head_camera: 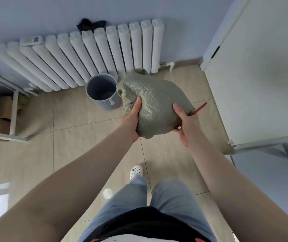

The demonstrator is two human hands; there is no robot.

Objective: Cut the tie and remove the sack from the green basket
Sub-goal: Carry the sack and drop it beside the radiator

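A bulging olive-green woven sack point(154, 100) hangs in the air above the tiled floor, held between both hands. My left hand point(131, 119) grips its left lower side, thumb pressed into the fabric. My right hand point(185, 126) cups its right lower side and also holds a red-handled cutting tool point(200, 108), whose red tip sticks out to the right behind the sack. The sack's neck points away toward the radiator. I see no green basket and no tie.
A grey round bin point(103, 92) stands on the floor just left of the sack. A white radiator point(87, 55) runs along the back wall. A white door point(262, 70) is on the right, a shelf frame point(3, 109) on the left.
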